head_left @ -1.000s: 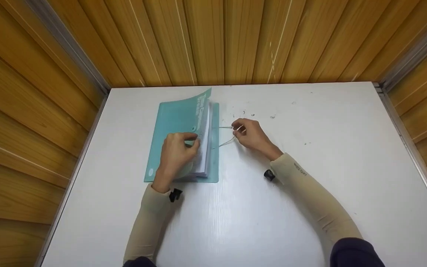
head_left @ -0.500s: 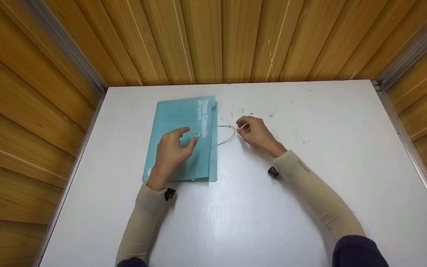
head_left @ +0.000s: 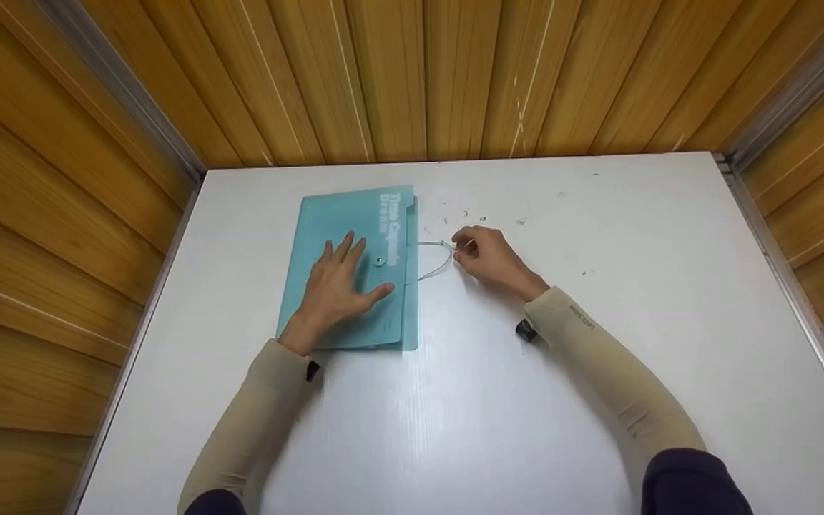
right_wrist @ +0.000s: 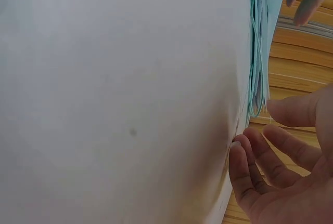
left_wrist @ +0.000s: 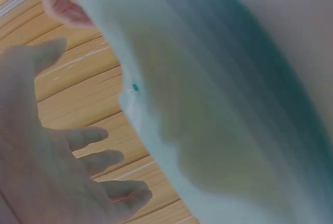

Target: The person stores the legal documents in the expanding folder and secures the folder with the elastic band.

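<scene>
A teal plastic document folder [head_left: 355, 214] with white lettering lies on the table, its flap down and a small round button [head_left: 379, 262] on it. My left hand [head_left: 333, 290] is spread with straight fingers over the flap; the left wrist view has that hand [left_wrist: 73, 146] a little off the folder's surface [left_wrist: 208, 104]. From the folder's right edge a thin elastic cord [head_left: 435, 273] loops out. My right hand [head_left: 487, 257] is at the loop's end, fingers loosely bent. The right wrist view shows a gap between thumb and fingers, with the cord [right_wrist: 255, 91] beside the thumb tip.
The white table [head_left: 598, 372] carries small dark marks [head_left: 483, 218] beyond my right hand. Wood-patterned panels [head_left: 455, 79] stand at the back and both sides, with grey metal strips [head_left: 129, 93] at the corners.
The folder's raised flap has come down flat over the papers. My left hand has gone from bent fingers to spread ones. The right hand has stayed near the cord, which has slackened into a loop.
</scene>
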Demonstrator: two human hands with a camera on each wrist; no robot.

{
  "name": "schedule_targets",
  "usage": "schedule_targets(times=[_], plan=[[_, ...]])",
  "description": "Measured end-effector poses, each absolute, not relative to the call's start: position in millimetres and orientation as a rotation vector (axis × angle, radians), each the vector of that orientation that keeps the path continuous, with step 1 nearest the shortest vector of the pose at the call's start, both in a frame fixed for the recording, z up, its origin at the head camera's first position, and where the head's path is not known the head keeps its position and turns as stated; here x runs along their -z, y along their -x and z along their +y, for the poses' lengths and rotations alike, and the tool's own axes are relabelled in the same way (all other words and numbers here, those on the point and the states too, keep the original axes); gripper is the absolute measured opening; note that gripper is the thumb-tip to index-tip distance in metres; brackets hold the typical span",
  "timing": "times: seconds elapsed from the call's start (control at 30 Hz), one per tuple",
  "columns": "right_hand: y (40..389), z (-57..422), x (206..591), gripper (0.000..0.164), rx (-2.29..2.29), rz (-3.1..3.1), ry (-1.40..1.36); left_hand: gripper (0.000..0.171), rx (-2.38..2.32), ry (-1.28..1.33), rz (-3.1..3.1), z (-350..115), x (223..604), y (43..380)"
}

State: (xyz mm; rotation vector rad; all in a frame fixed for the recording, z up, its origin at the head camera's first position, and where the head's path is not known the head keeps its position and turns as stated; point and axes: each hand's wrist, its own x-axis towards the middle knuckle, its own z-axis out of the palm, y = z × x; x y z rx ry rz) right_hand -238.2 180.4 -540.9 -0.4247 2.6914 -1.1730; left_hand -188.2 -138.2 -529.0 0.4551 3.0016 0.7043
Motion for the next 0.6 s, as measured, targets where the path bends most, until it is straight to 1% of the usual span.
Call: schedule_targets(times=[0.1, 0.23, 0.43, 0.6], plan=[[238.4, 179.7, 541.1, 0.033, 1.172, 2.687, 0.414, 0.115, -0.607, -0.467, 2.955, -138.1, 535.4, 189.2], [238.7, 179.4, 540.6, 0.032, 1.174, 2.686, 0.424, 0.124, -0.539, -0.486, 2.908, -139.9, 541.7, 190.6], [239.2, 178.9, 542.8, 0.031, 1.157, 2.672, 0.432, 0.131, -0.479, -0.479, 2.865, -147.9, 548.9, 193.5], [239.4, 178.0, 543.9, 0.032, 1.158, 2.665, 0.416, 0.132, -0.451, -0.474, 2.828, -150.9, 552.9, 196.6]])
